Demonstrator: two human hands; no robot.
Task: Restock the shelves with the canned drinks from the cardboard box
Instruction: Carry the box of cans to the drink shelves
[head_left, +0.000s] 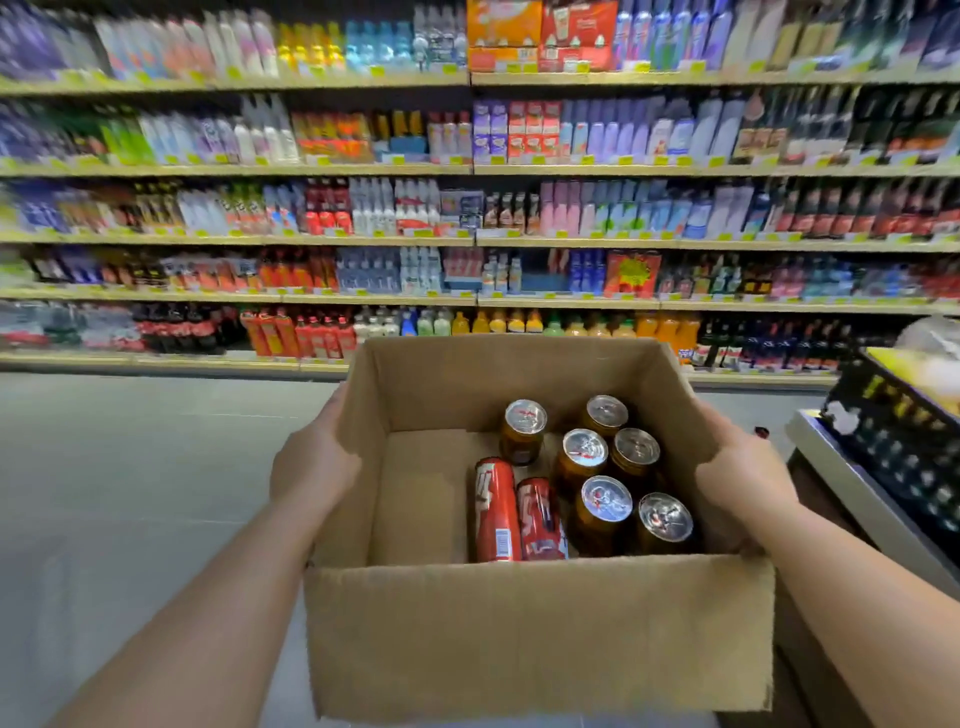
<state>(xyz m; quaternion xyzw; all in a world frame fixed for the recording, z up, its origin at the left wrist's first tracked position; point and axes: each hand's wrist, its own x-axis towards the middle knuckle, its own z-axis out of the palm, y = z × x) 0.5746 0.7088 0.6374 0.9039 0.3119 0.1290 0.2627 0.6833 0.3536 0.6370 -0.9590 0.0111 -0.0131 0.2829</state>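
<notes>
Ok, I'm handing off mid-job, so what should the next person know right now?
Hands: left hand grips the left wall of the box, right hand grips the right wall. The box is held up, facing the shelves across the aisle.
In it: six amber cans upright, two red cans lying flat.
Done: no can is out of the box.
Left: shelve all eight.

This is a shop: a supermarket drinks aisle. Long shelves (363, 169) run in five tiers across the whole view. They are packed with rows of bottles (670, 330) and cartons (530, 132) grouped by kind, with yellow price tags (587, 160) along every front edge, above a grey floor (130, 467).
</notes>
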